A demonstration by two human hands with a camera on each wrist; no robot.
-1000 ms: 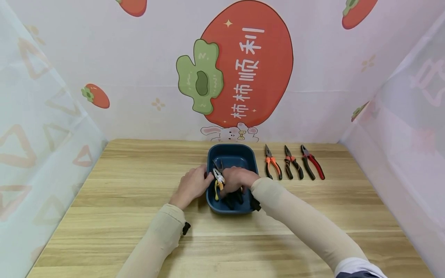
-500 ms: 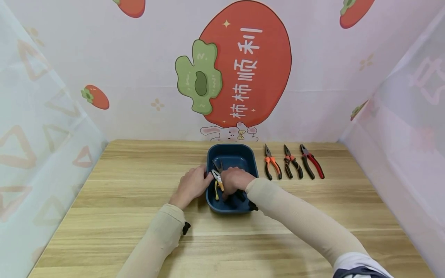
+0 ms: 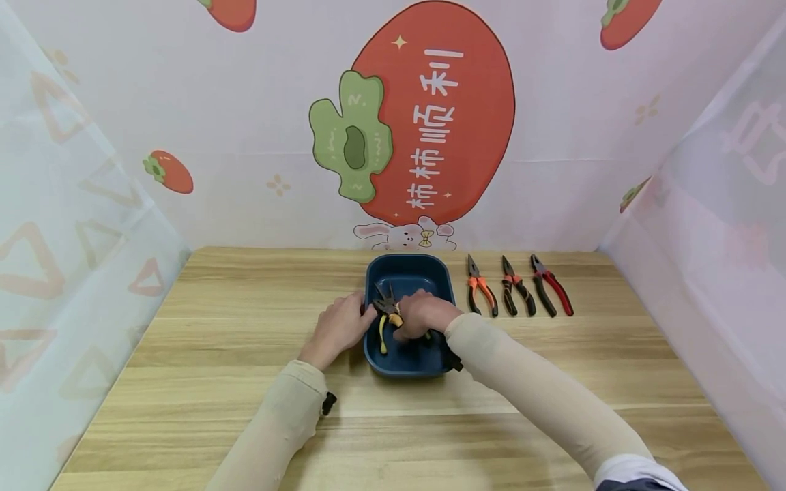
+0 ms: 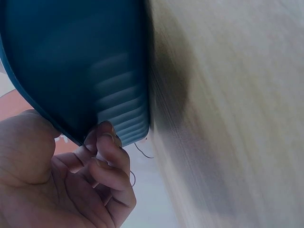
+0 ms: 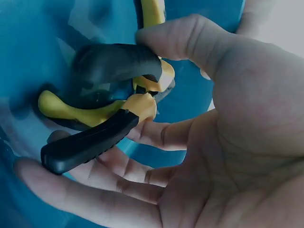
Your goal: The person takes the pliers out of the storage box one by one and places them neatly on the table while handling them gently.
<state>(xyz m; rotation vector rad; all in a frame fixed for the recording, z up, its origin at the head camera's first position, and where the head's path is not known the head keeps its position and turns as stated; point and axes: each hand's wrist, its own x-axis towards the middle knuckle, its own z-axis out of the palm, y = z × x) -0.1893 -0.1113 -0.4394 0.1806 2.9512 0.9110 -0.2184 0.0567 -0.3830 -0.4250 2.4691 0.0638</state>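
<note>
My left hand (image 3: 340, 322) grips the left rim of a dark blue plastic bin (image 3: 402, 374); in the left wrist view its fingers curl against the bin's ribbed outer wall (image 4: 116, 99). My right hand (image 3: 425, 314) reaches into the bin and holds a pair of pliers with black-and-yellow handles (image 5: 90, 142). The right wrist view shows the thumb on one handle and fingers along the other; the held pliers' jaws are mostly hidden. Close beside them in the bin lies another pair of pliers with yellow handles (image 3: 383, 338), its dark jaws pointing away from me.
To the bin's right, three pliers lie in a row on the wooden table (image 3: 233, 382): orange-and-black long-nose pliers (image 3: 475, 278), black-and-orange pliers (image 3: 510, 278), and red-and-black pliers (image 3: 540, 269). A printed cloth backdrop (image 3: 245, 136) stands behind and at both sides.
My right hand has shifted slightly and turned the held pliers, so their silver jaws no longer show in the head view. The left hand and the bin have stayed in place.
</note>
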